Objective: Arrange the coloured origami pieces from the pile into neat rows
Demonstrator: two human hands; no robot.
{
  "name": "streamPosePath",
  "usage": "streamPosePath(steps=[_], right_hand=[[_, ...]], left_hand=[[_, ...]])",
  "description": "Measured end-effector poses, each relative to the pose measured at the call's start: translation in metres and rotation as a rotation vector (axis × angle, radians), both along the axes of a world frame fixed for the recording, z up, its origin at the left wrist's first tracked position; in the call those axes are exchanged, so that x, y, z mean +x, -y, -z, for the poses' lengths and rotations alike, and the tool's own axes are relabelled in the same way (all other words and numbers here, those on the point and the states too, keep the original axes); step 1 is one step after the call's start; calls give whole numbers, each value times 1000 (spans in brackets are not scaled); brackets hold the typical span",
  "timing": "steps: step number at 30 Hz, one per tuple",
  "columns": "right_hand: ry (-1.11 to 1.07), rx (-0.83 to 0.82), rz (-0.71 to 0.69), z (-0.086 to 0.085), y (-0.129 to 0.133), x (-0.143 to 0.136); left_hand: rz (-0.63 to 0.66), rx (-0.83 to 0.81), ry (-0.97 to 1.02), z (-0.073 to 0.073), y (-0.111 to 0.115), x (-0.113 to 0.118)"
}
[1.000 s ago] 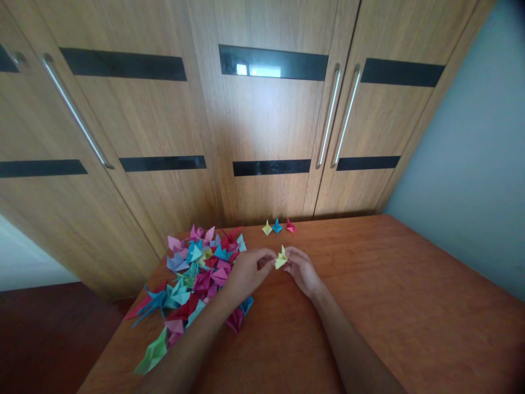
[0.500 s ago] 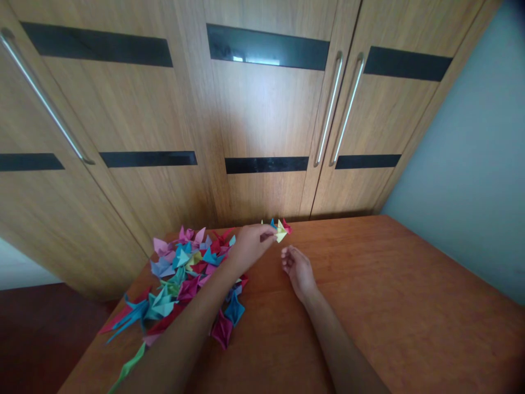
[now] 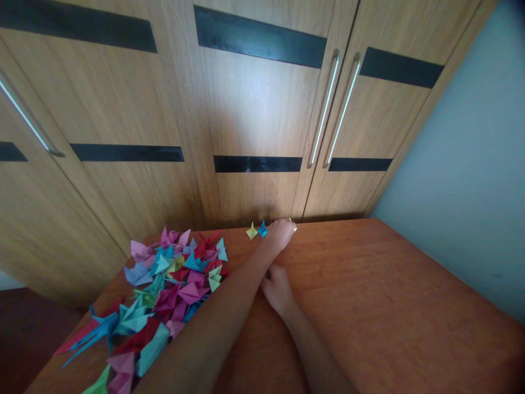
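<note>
My left hand [image 3: 280, 234] is closed on a small yellow paper crane [image 3: 293, 226] near the back edge of the table; most of the crane is hidden by the fingers. Beside that hand, to its left, a pale yellow crane [image 3: 251, 231] and a blue crane [image 3: 262, 229] stand side by side. My right hand [image 3: 278, 287] lies below my left wrist, its fingers curled and partly hidden behind the left forearm. A large heap of colourful folded paper cranes [image 3: 166, 298] covers the left part of the table.
The reddish-brown wooden table [image 3: 369, 284] extends to the right. Behind it rises a wooden wardrobe [image 3: 258, 115] with dark strips and metal handles [image 3: 324, 109]. A pale blue wall [image 3: 459, 180] borders the right side.
My left hand has moved right along the back edge with the yellow crane, uncovering the two standing cranes. My right hand has shifted left, under the left wrist. The view has turned slightly.
</note>
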State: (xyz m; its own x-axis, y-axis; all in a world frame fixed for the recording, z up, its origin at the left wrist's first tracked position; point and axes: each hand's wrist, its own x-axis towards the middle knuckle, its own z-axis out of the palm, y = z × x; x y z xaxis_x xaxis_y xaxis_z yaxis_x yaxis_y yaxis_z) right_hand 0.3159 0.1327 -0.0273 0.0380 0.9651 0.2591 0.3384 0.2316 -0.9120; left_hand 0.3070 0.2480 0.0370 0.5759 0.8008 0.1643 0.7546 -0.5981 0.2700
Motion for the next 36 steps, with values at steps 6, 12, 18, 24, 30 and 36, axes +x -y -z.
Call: streamPosePath(steps=[6,12,18,24,30,36], right_hand=[[-45,-30,-16,0,0,-1],[-11,-17,-6,0,-1,-1],[61,-7,2,-1,-1,-1],[58,25,12,-3,0,-2],[53,11,16,1,-1,-3],[78,32,24,2,-1,-2]], left_hand=[[-22,75,-112,13,-13,9],[-28,101,-181,20,-18,8],[-56,106,-211,22,-20,3],[-65,104,-198,23,-23,-2],[-63,78,-140,21,-21,-1],[-55,83,-16,8,-12,-9]])
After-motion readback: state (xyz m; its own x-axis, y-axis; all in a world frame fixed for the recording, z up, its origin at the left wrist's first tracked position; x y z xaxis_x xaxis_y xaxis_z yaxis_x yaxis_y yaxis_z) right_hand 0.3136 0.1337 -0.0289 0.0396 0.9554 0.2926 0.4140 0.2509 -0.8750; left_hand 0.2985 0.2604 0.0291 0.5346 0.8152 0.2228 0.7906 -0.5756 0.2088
